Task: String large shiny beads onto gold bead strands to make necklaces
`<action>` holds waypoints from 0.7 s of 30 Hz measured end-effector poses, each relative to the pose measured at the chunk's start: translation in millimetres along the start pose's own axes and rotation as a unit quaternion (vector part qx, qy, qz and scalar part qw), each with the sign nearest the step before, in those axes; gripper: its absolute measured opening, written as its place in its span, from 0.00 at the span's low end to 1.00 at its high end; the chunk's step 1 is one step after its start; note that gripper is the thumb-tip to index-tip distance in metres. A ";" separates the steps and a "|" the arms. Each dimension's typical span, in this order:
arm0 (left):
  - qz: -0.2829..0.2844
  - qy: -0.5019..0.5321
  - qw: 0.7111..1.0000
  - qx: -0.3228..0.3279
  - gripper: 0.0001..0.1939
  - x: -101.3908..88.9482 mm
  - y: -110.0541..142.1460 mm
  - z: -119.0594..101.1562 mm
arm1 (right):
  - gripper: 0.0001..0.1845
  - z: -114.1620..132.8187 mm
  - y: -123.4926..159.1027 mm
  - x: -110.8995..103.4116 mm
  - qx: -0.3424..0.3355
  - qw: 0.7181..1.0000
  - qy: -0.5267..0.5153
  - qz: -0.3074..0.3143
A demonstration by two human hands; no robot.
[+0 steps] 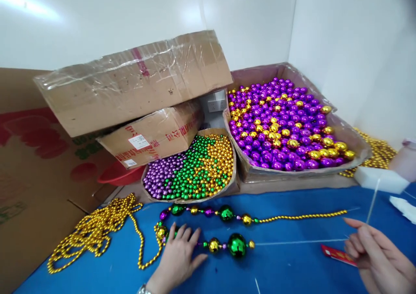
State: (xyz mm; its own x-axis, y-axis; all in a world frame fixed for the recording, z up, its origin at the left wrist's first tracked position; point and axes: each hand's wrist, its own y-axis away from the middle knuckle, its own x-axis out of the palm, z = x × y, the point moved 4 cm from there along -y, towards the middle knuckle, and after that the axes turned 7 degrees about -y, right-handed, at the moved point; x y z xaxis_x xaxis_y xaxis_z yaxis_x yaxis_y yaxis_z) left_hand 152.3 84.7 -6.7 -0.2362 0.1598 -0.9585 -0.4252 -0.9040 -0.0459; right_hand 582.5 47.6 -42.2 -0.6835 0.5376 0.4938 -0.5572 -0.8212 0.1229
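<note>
My left hand (177,257) lies palm down over part of a bead garland (225,213), its fingers spread and stretched out. The garland bends back in a loop of large and small green, gold and purple beads. One arm of it ends in a row of small gold beads; the other ends with a big green bead (237,245) and a small gold bead (251,244). From there a thin white string (299,242) runs taut to my right hand (373,250), which pinches it. The string's free end sticks up above my fingers. Beads under my left hand are partly hidden.
A heap of gold bead strands (94,229) lies at left. Behind are a box of purple and gold balls (256,172), a smaller box of mixed beads (235,179), and tilted cartons (139,90). A red packet (338,255) and white foam block (380,180) are at right.
</note>
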 end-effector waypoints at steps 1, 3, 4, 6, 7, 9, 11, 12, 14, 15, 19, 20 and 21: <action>-0.008 -0.021 1.000 0.002 0.27 6.3 3.4 8.3 | 0.15 -0.5 2.8 2.8 0.000 1.000 0.006 0.007; -0.020 -0.052 0.998 0.005 0.25 16.6 8.9 24.1 | 0.16 -2.8 8.5 8.1 0.002 0.999 0.023 0.024; -0.022 -0.060 0.998 0.006 0.24 19.8 11.1 31.0 | 0.16 -4.7 10.7 10.0 0.004 0.999 0.032 0.033; -0.021 -0.066 0.998 0.007 0.25 20.8 14.0 40.0 | 0.17 -9.7 13.7 12.1 0.014 0.998 0.049 0.049; -0.022 -0.066 0.998 0.006 0.26 18.1 14.4 40.9 | 0.17 -12.2 14.6 12.5 0.019 0.997 0.053 0.054; -0.028 -0.058 0.998 0.004 0.30 6.6 12.4 31.6 | 0.17 -15.5 16.1 13.6 0.025 0.997 0.054 0.056; -0.038 -0.027 0.999 0.012 0.32 -9.3 6.1 5.8 | 0.17 -16.1 18.4 17.1 0.028 0.997 0.053 0.057; -0.043 -0.001 0.999 0.025 0.31 -17.0 1.7 -12.5 | 0.17 -15.5 19.9 19.7 0.028 0.996 0.052 0.060; -0.044 0.057 0.995 0.067 0.33 -28.2 -8.2 -53.7 | 0.17 -13.0 22.8 24.4 0.029 0.996 0.051 0.067; -0.043 0.083 0.991 0.092 0.34 -30.9 -13.0 -73.3 | 0.17 -11.6 23.6 25.4 0.029 0.996 0.053 0.071; -0.041 0.124 0.986 0.099 0.22 -23.4 -26.1 -112.3 | 0.17 -8.5 16.4 11.0 0.024 0.995 0.061 0.072; -0.039 0.124 0.988 0.086 0.19 -19.3 -27.2 -112.5 | 0.17 -8.9 11.8 3.5 0.020 0.996 0.057 0.061; -0.038 0.122 0.989 0.073 0.17 -15.5 -27.4 -110.6 | 0.17 -9.9 6.9 -4.2 0.013 0.998 0.050 0.046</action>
State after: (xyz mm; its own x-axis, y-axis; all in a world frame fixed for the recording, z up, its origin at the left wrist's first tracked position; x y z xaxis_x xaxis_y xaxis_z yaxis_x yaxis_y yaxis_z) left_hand 264.3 63.1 -21.7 0.0117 0.1081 -0.9941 -0.5602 -0.8228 -0.0961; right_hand 576.9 41.6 -51.9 -0.7759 0.4745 0.4156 -0.4779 -0.8723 0.1038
